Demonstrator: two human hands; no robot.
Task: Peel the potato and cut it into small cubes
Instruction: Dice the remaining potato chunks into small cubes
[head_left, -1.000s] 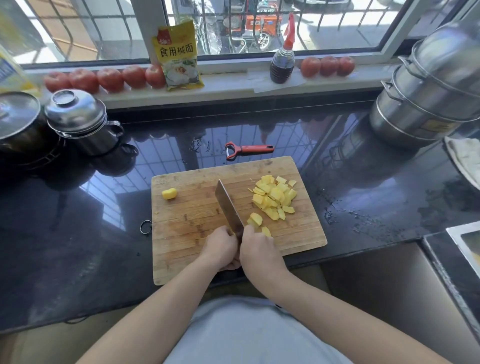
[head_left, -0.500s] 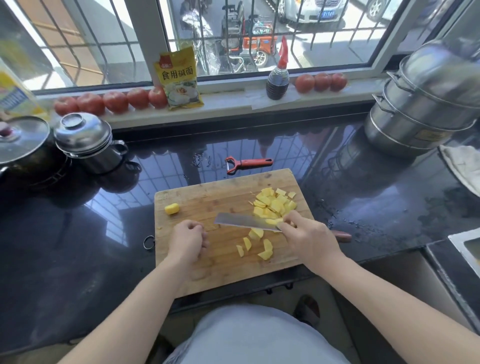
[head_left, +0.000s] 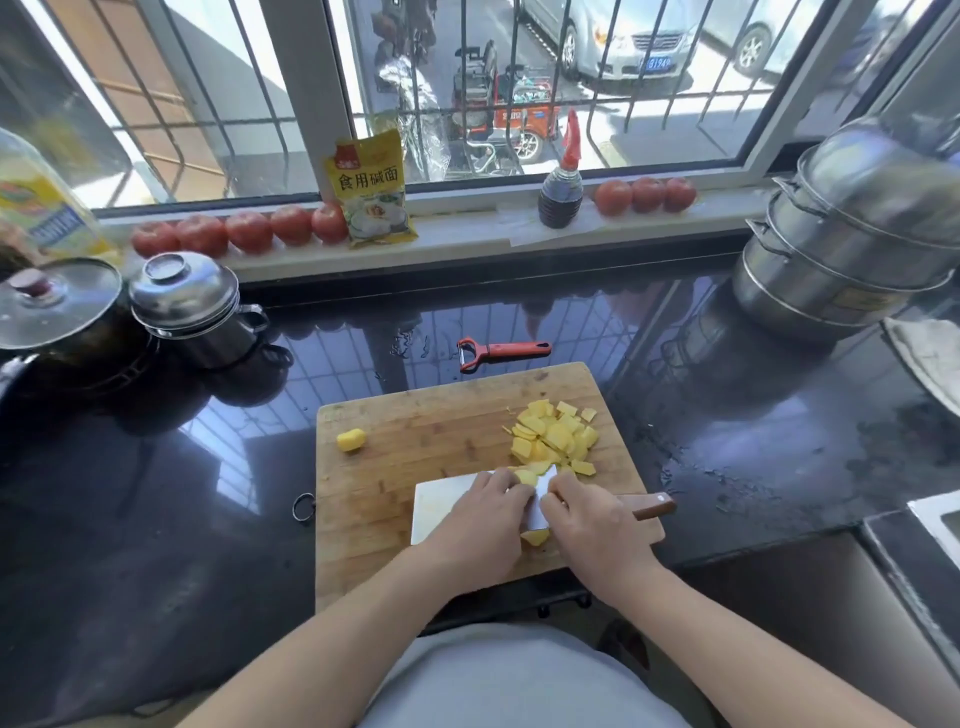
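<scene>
Risk noted first: the knife (head_left: 452, 506) was laid flat across the lower middle of the cutting board (head_left: 415, 426), blade broad side up, with both hands working directly on it. Fingertips could be nicked if they were slid along the blade's edge while sticky pieces were wiped off. Pieces could also be flicked off the near edge of the board, since one cube (head_left: 535, 537) was seen close to that edge, below the blade.

The left hand (head_left: 480, 525) was placed on the flat of the blade, fingers bent, reaching toward a potato piece (head_left: 525, 476) at the blade's upper edge. Whether that piece was pinched or only touched could not be told. The right hand (head_left: 587, 519) was held over the joint of blade and wooden handle (head_left: 654, 505), fingers curled downward; a firm hold on the knife was judged likely but not plainly shown.

The main heap of potato cubes (head_left: 553, 439) was seen right of centre on the board, just above the fingers and apart from them. One larger uncut chunk (head_left: 351, 439) was left alone near the board's left edge, well apart from both hands. The peeler (head_left: 501, 351) was lying on the dark counter (head_left: 156, 519) just above the board, untouched.

Judged stage: cubing nearly done, blade being cleared.
</scene>
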